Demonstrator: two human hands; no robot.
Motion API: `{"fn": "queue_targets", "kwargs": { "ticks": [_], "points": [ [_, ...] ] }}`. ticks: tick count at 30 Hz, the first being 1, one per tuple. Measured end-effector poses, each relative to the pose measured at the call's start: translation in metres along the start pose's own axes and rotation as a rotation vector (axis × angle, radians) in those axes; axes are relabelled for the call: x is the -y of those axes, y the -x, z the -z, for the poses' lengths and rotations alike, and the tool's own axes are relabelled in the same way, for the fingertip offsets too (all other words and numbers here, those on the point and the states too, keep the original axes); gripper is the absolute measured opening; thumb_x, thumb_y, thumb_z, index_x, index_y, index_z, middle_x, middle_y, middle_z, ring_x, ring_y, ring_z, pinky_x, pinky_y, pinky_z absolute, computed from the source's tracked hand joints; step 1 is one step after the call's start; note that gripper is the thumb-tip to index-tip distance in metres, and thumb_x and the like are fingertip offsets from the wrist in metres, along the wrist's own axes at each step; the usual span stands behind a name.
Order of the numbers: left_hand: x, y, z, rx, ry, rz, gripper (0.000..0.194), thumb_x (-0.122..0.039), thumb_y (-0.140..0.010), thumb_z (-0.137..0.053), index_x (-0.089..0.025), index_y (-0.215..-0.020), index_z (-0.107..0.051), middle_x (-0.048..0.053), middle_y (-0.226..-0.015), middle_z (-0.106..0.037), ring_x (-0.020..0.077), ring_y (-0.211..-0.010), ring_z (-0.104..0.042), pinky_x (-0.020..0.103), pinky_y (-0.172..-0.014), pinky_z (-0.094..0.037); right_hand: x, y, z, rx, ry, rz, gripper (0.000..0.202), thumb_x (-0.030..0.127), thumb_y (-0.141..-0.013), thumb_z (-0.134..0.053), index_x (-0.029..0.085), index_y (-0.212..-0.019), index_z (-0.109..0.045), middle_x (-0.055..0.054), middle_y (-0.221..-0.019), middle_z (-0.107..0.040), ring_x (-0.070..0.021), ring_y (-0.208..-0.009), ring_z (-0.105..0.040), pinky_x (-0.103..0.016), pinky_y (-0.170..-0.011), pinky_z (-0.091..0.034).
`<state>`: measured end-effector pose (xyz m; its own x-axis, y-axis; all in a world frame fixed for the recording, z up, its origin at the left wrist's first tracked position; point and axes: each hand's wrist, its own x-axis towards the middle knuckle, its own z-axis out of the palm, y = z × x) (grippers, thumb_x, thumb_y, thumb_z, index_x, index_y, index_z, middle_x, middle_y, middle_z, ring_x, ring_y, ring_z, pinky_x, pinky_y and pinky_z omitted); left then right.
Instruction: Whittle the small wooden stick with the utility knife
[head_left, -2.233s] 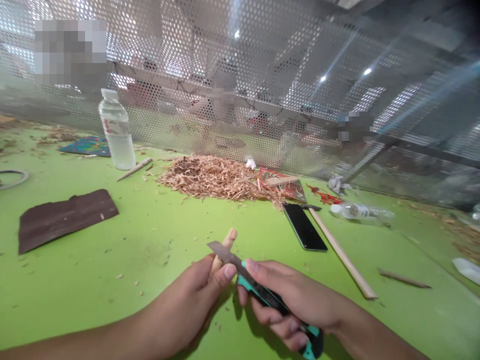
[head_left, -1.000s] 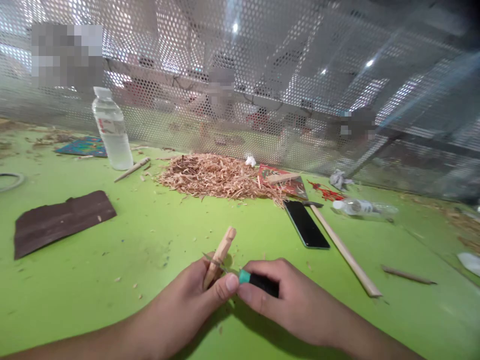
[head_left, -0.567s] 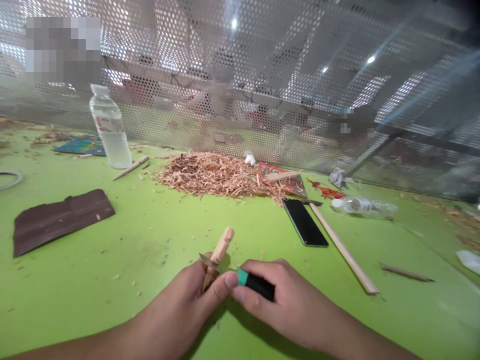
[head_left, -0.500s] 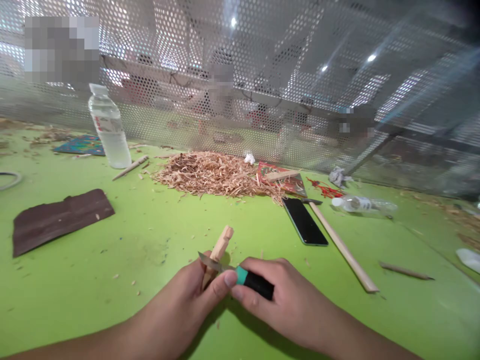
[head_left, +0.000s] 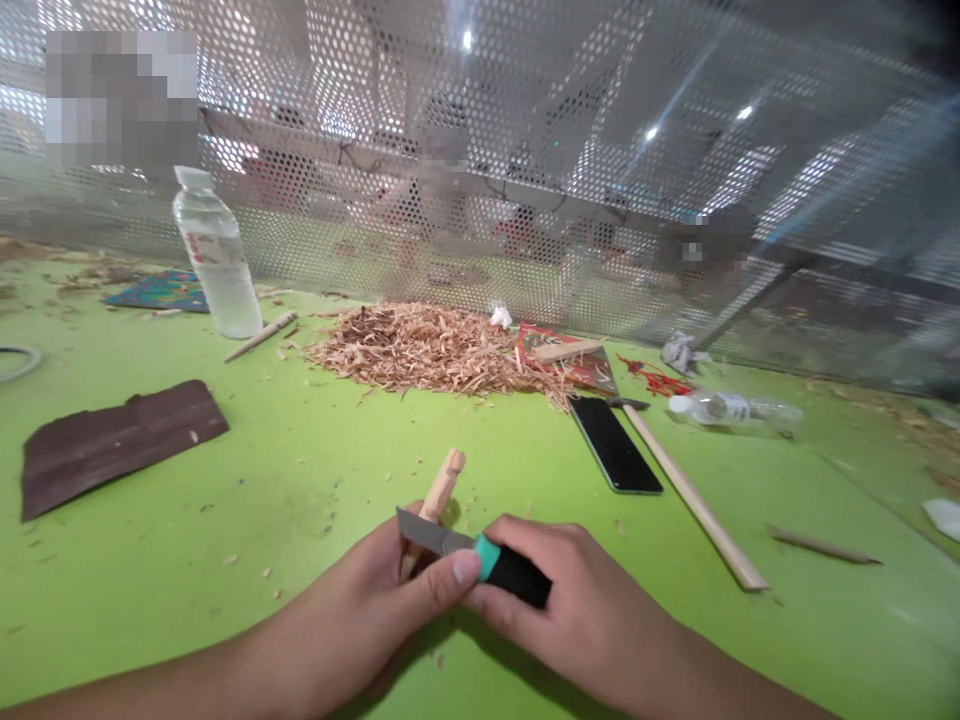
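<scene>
A short piece of carved wood tilts up out of my left hand, whose fingers are wrapped round its lower part. My right hand grips the black and teal handle of a knife. The blade points left and lies across the wood, just above my left hand. My left thumb presses at the base of the blade, near the teal collar. The lower end of the wood is hidden behind the blade and my left hand.
Behind my hands lies a heap of wood shavings. A phone, a long-handled tool, a pencil and a lying bottle are at right. Brown sheet and upright bottle stand left. A perforated screen runs behind.
The knife blade has turned so that more of its flat side shows. Both hands stay in nearly the same place, holding the same things. The view has shifted very slightly.
</scene>
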<state>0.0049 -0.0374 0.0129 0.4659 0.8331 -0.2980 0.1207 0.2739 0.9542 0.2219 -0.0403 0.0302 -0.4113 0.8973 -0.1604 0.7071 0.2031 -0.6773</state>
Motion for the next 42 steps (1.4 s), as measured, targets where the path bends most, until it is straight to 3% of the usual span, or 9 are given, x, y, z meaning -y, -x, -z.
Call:
{"fn": "queue_targets", "kwargs": {
  "ticks": [5, 12, 17, 29, 38, 42],
  "points": [
    [-0.0005, -0.0018, 0.0007, 0.011, 0.053, 0.008, 0.061, -0.071, -0.084, -0.080, -0.023, -0.121, -0.076, -0.002, -0.065, -0.061, 0.0260, -0.087, -0.067, 0.030, -0.074, -0.058, 0.0012, 0.0007, 0.0017, -0.002, -0.023, -0.007, 0.041, 0.056, -0.099, -0.069, 0.023, -0.079, -0.053, 0.004, -0.071, -0.061, -0.0158, -0.065, -0.055, -0.025, -0.060, -0.033],
    [0.0045, -0.0047, 0.0041, 0.051, 0.092, 0.054, 0.058, -0.072, -0.079, -0.083, -0.022, -0.108, -0.074, -0.009, -0.051, -0.045, 0.0182, -0.059, -0.053, 0.025, -0.053, -0.045, 0.0022, 0.0005, 0.0029, 0.014, -0.028, -0.016, 0.040, 0.051, -0.099, -0.069, 0.022, -0.078, -0.052, 0.005, -0.070, -0.058, -0.0146, -0.065, -0.053, -0.024, -0.059, -0.033],
    [0.0055, -0.0035, 0.0035, 0.059, 0.071, 0.040, 0.054, -0.072, -0.084, -0.080, -0.021, -0.099, -0.069, -0.010, -0.055, -0.044, 0.0147, -0.058, -0.048, 0.024, -0.056, -0.044, 0.0054, -0.0010, 0.0059, 0.031, -0.034, -0.026, 0.039, 0.051, -0.099, -0.069, 0.022, -0.078, -0.052, 0.005, -0.069, -0.057, -0.0143, -0.064, -0.051, -0.024, -0.058, -0.032],
    [-0.0031, -0.0012, -0.0010, 0.012, 0.052, 0.023, 0.056, -0.077, -0.085, -0.074, -0.023, -0.093, -0.065, -0.008, -0.058, -0.045, 0.0169, -0.064, -0.052, 0.027, -0.061, -0.046, 0.0042, 0.0010, 0.0042, 0.023, -0.009, -0.025, 0.040, 0.051, -0.099, -0.069, 0.023, -0.077, -0.051, 0.004, -0.070, -0.059, -0.0152, -0.065, -0.053, -0.025, -0.059, -0.033],
    [0.0009, -0.0049, 0.0024, 0.058, 0.015, 0.028, 0.056, -0.079, -0.083, -0.074, -0.024, -0.087, -0.064, -0.009, -0.054, -0.042, 0.0193, -0.066, -0.054, 0.028, -0.061, -0.048, 0.0045, 0.0012, 0.0051, 0.014, 0.004, -0.025, 0.040, 0.049, -0.099, -0.069, 0.022, -0.077, -0.051, 0.004, -0.070, -0.059, -0.0152, -0.065, -0.053, -0.025, -0.060, -0.033],
    [-0.0027, -0.0032, 0.0013, 0.028, -0.038, 0.004, 0.054, -0.077, -0.084, -0.074, -0.023, -0.085, -0.065, -0.005, -0.061, -0.050, 0.0215, -0.075, -0.057, 0.030, -0.069, -0.052, 0.0059, 0.0003, 0.0053, 0.023, -0.001, -0.033, 0.042, 0.052, -0.099, -0.069, 0.022, -0.076, -0.051, 0.003, -0.070, -0.060, -0.0155, -0.065, -0.053, -0.026, -0.059, -0.033]
  ]
}}
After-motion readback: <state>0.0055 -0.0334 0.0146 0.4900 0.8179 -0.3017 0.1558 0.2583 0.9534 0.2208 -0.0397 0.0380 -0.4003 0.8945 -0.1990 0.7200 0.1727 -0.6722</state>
